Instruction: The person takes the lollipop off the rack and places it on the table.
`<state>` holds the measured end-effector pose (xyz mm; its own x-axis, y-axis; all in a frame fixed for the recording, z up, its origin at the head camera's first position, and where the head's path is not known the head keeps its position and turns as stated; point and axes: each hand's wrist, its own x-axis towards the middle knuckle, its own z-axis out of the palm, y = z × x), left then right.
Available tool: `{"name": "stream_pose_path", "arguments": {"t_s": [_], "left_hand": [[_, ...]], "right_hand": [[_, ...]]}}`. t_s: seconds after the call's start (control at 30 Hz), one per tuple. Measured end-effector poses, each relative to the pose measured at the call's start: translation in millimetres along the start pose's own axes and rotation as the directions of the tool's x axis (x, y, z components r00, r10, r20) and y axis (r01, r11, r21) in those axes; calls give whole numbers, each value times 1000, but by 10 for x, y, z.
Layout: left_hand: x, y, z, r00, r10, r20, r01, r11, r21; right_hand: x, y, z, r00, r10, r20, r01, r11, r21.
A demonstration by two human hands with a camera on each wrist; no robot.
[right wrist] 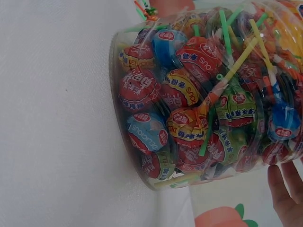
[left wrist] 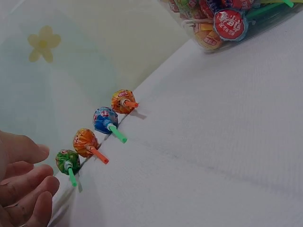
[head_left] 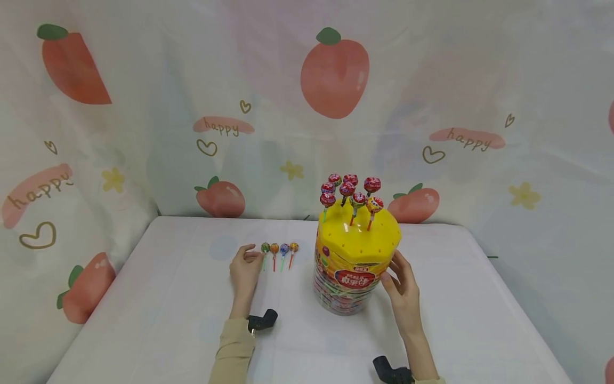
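The left hand (head_left: 245, 269) rests on the tabletop (head_left: 158, 298) near its middle, fingers loosely curled and holding nothing, its fingertips just beside the green lollipop (head_left: 265, 248) at the left end of a row of four. The right hand (head_left: 402, 282) lies with relaxed fingers against the right side of the lollipop tub (head_left: 352, 266), which stands upright toward the tabletop's far edge, with lollipops stuck in its yellow lid (head_left: 360, 237).

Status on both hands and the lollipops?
Left hand open beside green lollipop, not touching. Right hand open against lollipop tub. Four lollipops in a row; nothing blocking.
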<state>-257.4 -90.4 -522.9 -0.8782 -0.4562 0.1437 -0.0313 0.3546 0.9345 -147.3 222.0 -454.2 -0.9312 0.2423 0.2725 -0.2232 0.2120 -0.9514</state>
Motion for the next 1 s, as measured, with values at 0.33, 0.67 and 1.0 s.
{"name": "stream_pose_path", "arguments": {"t_s": [0.33, 0.67, 1.0], "left_hand": [[-83, 225, -96, 999, 46, -4, -46, 993, -111], [-227, 652, -170, 969, 247, 29, -236, 949, -208], [-437, 1019, -187, 901, 428, 69, -398, 880, -261]], "right_hand": [[13, 2, -7, 1000, 3, -4, -3, 1000, -1], [-9, 14, -23, 1000, 22, -12, -22, 1000, -13], [-1, 14, 0, 1000, 6, -5, -6, 1000, -5]]}}
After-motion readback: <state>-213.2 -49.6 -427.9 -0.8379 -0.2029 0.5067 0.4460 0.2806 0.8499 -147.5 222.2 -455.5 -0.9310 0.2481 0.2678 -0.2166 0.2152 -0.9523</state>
